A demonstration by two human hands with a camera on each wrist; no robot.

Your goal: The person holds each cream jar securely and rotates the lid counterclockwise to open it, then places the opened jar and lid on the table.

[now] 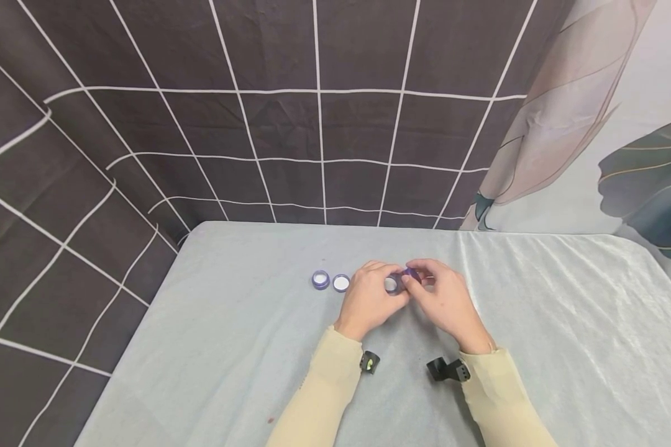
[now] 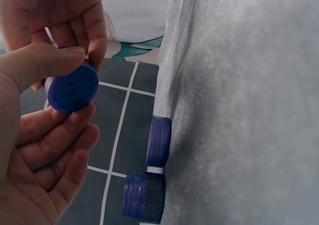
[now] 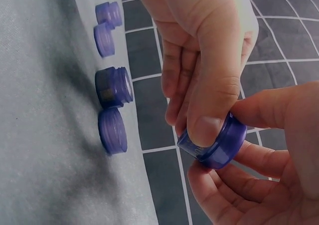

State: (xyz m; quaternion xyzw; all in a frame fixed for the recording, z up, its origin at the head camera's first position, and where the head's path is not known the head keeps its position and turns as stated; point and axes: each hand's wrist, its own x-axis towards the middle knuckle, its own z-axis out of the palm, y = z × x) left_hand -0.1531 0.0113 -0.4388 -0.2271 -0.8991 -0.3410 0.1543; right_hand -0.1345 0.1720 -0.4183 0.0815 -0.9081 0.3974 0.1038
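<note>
In front of me both hands hold one small purple jar (image 3: pixel 189 144) with its purple lid (image 3: pixel 225 145), up off the cloth. My left hand (image 1: pixel 371 297) pinches the jar's body between thumb and fingers; in the left wrist view the jar's dark blue base (image 2: pixel 75 91) faces the camera. My right hand (image 1: pixel 443 301) grips the lid by its rim with thumb and fingertips. Below them, in the right wrist view, another purple jar (image 3: pixel 110 88) stands without a lid, and a loose lid (image 3: pixel 113 130) lies next to it.
Left of my hands stand an uncovered purple jar (image 1: pixel 320 280) and a loose lid (image 1: pixel 341 284) with a white inside. Pale blue cloth covers the table (image 1: pixel 229 347). Behind it hangs a dark checked curtain (image 1: pixel 279 124), with a floral one (image 1: pixel 593 155) at the right.
</note>
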